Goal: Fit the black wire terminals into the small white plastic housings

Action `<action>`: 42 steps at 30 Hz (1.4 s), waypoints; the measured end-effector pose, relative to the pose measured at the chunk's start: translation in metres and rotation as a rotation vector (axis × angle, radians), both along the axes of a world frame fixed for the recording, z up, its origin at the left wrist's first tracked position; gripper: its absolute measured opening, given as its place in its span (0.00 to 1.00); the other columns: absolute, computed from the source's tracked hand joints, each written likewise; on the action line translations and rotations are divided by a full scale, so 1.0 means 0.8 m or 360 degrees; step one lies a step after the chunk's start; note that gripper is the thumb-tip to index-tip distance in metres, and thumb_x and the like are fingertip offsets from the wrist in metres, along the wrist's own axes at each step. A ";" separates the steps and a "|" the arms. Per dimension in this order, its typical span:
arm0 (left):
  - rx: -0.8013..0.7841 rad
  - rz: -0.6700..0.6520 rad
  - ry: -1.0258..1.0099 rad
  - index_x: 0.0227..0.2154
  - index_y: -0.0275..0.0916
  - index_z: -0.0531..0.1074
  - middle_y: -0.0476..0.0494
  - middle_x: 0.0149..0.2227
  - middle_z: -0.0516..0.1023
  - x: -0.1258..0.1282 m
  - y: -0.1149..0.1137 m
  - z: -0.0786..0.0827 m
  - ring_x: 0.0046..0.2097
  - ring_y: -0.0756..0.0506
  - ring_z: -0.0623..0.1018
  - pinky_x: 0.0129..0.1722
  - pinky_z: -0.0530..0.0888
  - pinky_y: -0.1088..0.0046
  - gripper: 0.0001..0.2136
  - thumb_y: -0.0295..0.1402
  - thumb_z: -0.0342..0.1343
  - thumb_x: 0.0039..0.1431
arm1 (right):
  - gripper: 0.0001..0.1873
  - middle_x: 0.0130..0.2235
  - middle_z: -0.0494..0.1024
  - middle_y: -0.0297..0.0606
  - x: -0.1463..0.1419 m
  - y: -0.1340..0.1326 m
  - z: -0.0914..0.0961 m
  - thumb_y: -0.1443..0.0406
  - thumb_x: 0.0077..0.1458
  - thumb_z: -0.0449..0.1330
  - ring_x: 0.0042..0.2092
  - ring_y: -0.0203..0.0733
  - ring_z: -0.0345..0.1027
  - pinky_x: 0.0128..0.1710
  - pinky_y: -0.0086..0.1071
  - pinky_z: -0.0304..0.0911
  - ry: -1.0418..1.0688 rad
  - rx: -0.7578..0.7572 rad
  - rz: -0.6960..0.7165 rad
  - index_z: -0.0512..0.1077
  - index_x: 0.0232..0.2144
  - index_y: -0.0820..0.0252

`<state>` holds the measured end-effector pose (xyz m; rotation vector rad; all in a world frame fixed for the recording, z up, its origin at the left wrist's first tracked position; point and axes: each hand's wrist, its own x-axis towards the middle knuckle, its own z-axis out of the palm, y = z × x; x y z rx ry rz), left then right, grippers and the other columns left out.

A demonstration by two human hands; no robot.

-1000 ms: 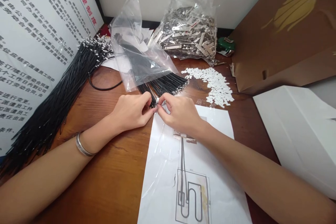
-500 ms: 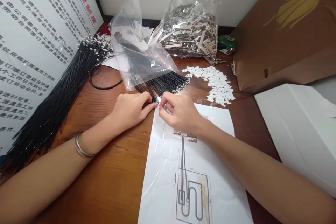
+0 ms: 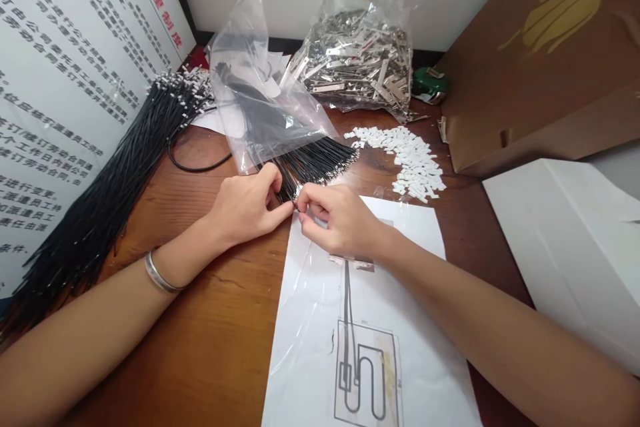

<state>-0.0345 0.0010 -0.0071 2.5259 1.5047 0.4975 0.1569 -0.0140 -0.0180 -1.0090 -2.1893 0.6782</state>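
Note:
My left hand [image 3: 250, 205] is at the near end of a bunch of thin black wires [image 3: 320, 159], thumb stretched toward the right and index finger curled over the wire ends. It pinches one black wire, though the fingertips partly hide the hold. Meeting it from the right, my right hand [image 3: 341, 217] has thumb and index finger closed on the tip of this wire, of which only a small dark bit shows. Most of the bunch lies inside a clear plastic bag [image 3: 280, 120]; its bare silvery ends stick out. Beneath my right hand is a printed drawing sheet [image 3: 305, 320].
Small white plastic sleeves [image 3: 417, 160] lie heaped at right. Behind stands a clear bag of metal strips [image 3: 355, 60], beside a green tape roll [image 3: 430, 85]. A larger black wire bundle [image 3: 115, 173] leans at left against a printed board [image 3: 65, 80]. A cardboard box [image 3: 540, 80] and white box [image 3: 565, 247] bound the right.
Both hands have shifted slightly toward me and to the left. The left index finger has lifted a little, and the fingertips of both hands now meet more closely at the wire end.

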 end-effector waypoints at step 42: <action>0.0092 -0.0133 0.0084 0.22 0.38 0.68 0.47 0.27 0.72 0.002 -0.001 -0.001 0.30 0.47 0.72 0.28 0.59 0.71 0.18 0.48 0.54 0.58 | 0.22 0.39 0.81 0.37 0.001 0.005 -0.004 0.76 0.51 0.54 0.29 0.33 0.69 0.28 0.28 0.61 0.0219 -0.0077 -0.0103 0.73 0.48 0.62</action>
